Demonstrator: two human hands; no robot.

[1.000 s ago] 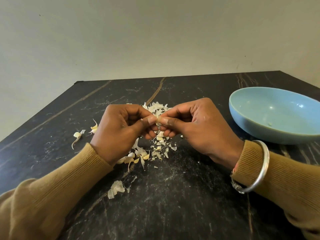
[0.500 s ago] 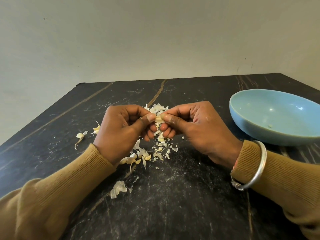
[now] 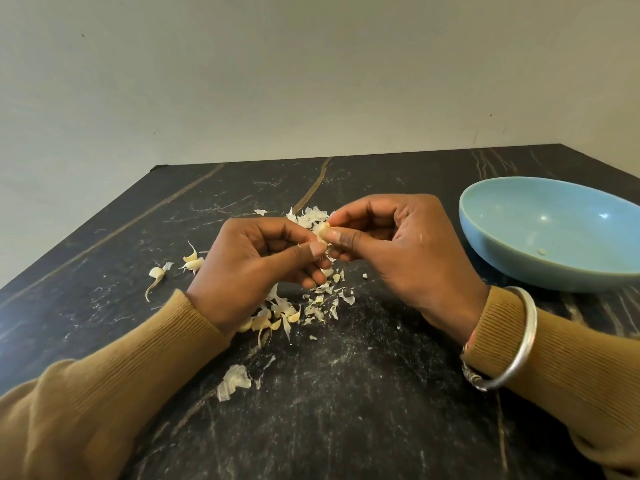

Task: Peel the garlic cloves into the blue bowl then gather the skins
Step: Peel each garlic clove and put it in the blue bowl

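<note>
A small pale garlic clove [image 3: 322, 231] is held above the dark marble table [image 3: 346, 410], pinched between thumb and fingers of my right hand [image 3: 398, 251]. My left hand [image 3: 252, 268] meets it from the left, its thumb and forefinger pinching at the clove's lower end. Under and behind both hands lies a scatter of white garlic skins [image 3: 311, 303]. The blue bowl [image 3: 554, 233] stands to the right, a small pale bit on its inner wall.
Unpeeled cloves lie left of my left hand [image 3: 192, 263] and further left [image 3: 156, 273]. More cloves sit by my left wrist [image 3: 266, 322]. A loose skin [image 3: 233, 381] lies nearer me. A pale wall rises behind the table's far edge.
Both hands stay together on the clove. The right hand's fingers have opened a little and the clove now shows more between the fingertips.
</note>
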